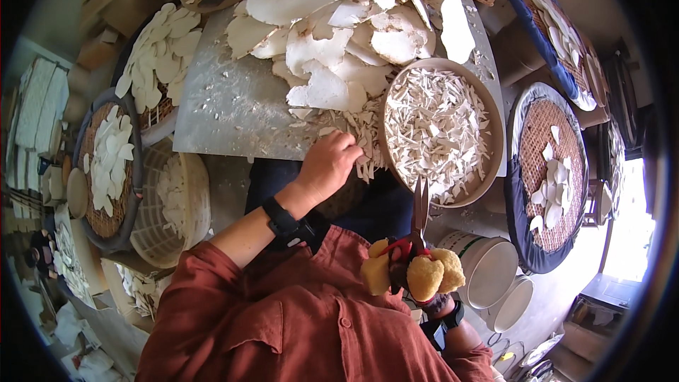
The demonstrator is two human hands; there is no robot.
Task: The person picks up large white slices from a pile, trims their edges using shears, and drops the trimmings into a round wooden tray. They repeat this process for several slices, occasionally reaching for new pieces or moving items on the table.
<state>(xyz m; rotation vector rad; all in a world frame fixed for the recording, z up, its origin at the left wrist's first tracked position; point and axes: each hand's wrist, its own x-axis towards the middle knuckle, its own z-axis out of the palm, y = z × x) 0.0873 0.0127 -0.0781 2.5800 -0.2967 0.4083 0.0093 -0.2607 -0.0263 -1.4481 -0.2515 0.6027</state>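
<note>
My left hand point(329, 166) is closed at the near edge of the metal-topped table point(237, 102). Its curled fingertips touch a small heap of pale cut strips point(366, 131); whatever lies between them is hidden. Scissors point(420, 216) with red on the handles are gripped in my right hand point(410, 276), held low in front of my body. Their blades point away from me, close together, toward the near rim of a round bowl point(496, 127). Yellow spongy pads point(426, 277) cover much of that hand. The bowl holds many whitish strips point(438, 131).
Large thin whitish slices point(325, 49) are piled on the table's far half. Round woven trays point(548, 205) bearing slices stand to both sides. A slatted plastic basket point(191, 198) is at left; white buckets point(488, 269) lie at lower right.
</note>
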